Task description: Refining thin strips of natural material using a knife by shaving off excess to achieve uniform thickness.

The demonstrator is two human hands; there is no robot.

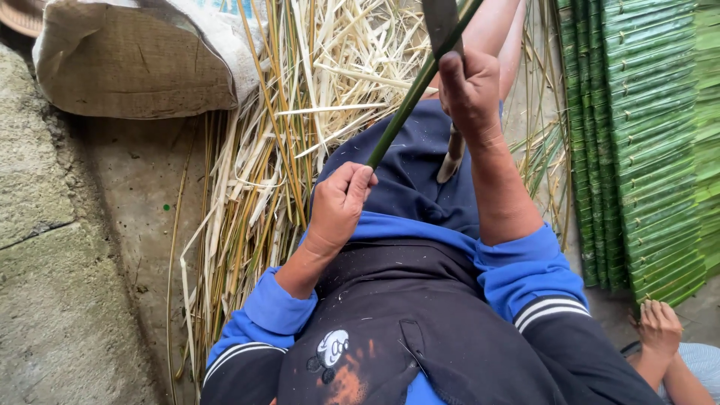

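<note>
My left hand is closed around the lower end of a long green bamboo strip that slants up to the right. My right hand grips the handle of a knife whose dark blade lies against the strip near the top edge. The knife's pale handle end sticks out below that hand. Both hands are over my lap, which is covered by blue cloth.
A heap of pale split bamboo slivers lies on the ground ahead. A sack sits at the upper left. Stacks of woven green slats stand on the right. Another person's hand rests at the lower right.
</note>
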